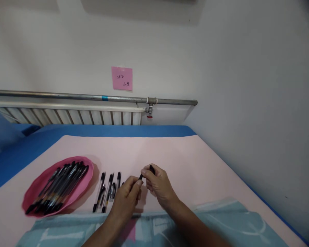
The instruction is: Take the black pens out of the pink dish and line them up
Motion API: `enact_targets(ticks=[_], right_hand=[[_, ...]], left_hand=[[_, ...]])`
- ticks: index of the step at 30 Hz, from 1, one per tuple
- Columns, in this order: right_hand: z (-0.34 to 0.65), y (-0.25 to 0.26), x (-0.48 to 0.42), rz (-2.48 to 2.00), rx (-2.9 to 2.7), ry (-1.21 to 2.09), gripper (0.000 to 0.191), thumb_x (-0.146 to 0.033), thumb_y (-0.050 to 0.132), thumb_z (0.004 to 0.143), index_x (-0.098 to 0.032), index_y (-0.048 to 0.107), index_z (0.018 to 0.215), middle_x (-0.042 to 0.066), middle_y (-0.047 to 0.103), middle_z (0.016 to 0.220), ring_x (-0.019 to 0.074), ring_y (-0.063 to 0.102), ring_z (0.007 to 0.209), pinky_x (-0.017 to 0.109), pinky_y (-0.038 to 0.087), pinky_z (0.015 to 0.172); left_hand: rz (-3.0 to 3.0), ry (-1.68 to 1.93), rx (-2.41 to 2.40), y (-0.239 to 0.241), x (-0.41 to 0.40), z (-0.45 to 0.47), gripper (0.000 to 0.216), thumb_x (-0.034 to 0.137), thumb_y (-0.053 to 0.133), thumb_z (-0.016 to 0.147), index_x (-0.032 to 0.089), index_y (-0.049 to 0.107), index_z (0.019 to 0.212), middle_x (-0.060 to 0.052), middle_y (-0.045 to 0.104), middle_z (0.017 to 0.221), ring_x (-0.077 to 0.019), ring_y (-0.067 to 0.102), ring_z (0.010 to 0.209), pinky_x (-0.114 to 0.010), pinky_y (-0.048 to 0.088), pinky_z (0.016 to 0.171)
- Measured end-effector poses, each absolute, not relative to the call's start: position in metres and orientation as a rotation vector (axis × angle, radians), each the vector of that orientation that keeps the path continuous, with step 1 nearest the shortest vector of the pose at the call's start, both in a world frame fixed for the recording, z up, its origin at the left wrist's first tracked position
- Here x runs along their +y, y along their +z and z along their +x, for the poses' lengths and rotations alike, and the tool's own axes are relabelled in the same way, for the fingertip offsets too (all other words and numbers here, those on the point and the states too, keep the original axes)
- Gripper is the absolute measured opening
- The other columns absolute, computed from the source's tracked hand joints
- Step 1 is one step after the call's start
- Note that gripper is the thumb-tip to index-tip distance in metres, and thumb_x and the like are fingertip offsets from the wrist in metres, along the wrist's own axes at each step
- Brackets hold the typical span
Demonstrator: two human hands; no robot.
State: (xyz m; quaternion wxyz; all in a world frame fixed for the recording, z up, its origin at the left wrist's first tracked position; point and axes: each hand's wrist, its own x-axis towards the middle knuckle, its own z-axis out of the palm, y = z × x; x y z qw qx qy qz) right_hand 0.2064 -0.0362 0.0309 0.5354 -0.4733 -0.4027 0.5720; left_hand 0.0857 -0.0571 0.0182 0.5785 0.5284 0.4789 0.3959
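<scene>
- Your left hand (127, 195) & right hand (158, 185) meet over the pink sheet (182, 154) on the desk, near its front edge.
- Both pinch 1 black pen (146, 172): left fingers (139, 183) clamped on its lower end, right fingers (144, 171) clamped on the upper part; black tip pokes out above the right thumb.
- Pen is held tilted, lifted off the sheet, right between your 2 hands.
- Just left of your left hand, approx 4 loose pens (106, 192) lie side by side on the sheet, pointing away from you; exact count hard to tell, hand covers some.
- Further left, a pink tray (87, 164) holds a bundle of black pens (58, 187), laid diagonally, touching each other.
- Light blue cloth (221, 219) w/ white pattern lies under your forearms at the front edge.
- Behind the desk: blue surface (113, 131), white radiator (67, 116), grey pipe (67, 96) w/ red valve (149, 117).
- Pink sticky note (122, 78) on the wall above the pipe; writing too small to read.
</scene>
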Motion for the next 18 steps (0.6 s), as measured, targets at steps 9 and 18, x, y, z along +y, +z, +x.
enact_targets(ticks=[9,18], right_hand=[[0.2064,0.0332,-0.037,-1.004,-0.855,1.526,0.021,-0.032,0.065,0.065,-0.017,0.054,0.074,-0.009,0.038,0.048,0.0032,0.029,0.038,0.018,0.022,0.036],[0.2049,0.033,-0.0385,-0.935,-0.796,1.52,0.02,-0.024,0.069,0.061,-0.016,0.051,0.065,-0.008,0.041,0.052,0.0027,0.031,0.04,0.018,0.024,0.038]], left_hand=[[0.975,0.887,0.954,0.0198,-0.0575,0.0872,0.031,0.05,0.049,0.075,0.019,0.046,0.078,0.01,0.039,0.048,-0.0015,0.019,0.031,-0.015,0.012,0.031],[1.064,0.897,0.984,0.0188,-0.0559,0.0864,0.032,0.049,0.048,0.076,0.018,0.048,0.077,0.009,0.039,0.047,-0.0014,0.021,0.032,-0.015,0.015,0.033]])
